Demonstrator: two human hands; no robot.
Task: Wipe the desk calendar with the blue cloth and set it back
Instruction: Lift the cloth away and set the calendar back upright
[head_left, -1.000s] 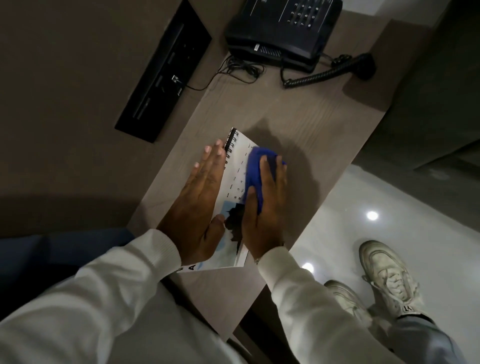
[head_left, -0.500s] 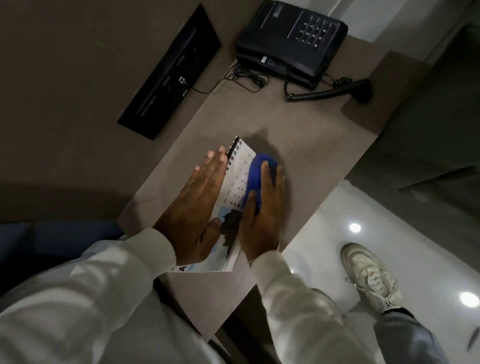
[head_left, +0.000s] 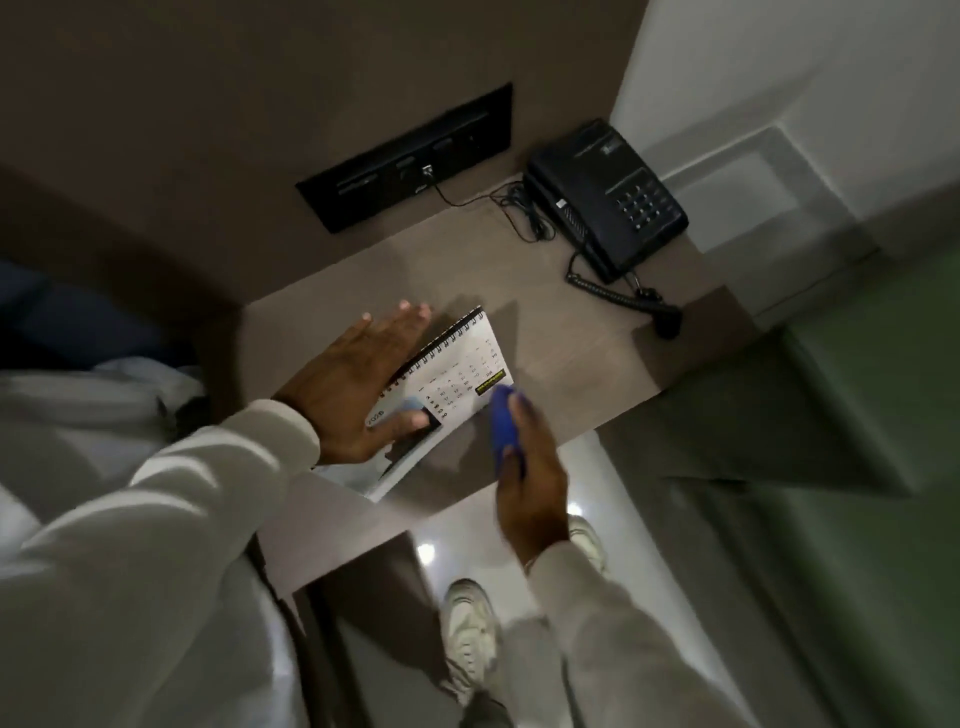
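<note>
White spiral-bound desk calendar (head_left: 457, 384) pinned flat on brown desk (head_left: 571, 374) under spread left hand (head_left: 353, 389), steadied for wiping. Bunched blue cloth (head_left: 503, 426) gripped in right hand (head_left: 530, 478), beside calendar's edge.

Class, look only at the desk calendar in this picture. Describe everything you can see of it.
The desk calendar is a white, spiral-bound paper pad with black wire rings along its far edge. Its page shows a grid of dates, a small yellow strip and a picture at the near end. It lies flat and askew on the wooden desk. The left hand presses on it, open. The right hand, gripping the blue cloth, is at its near right edge.
</note>
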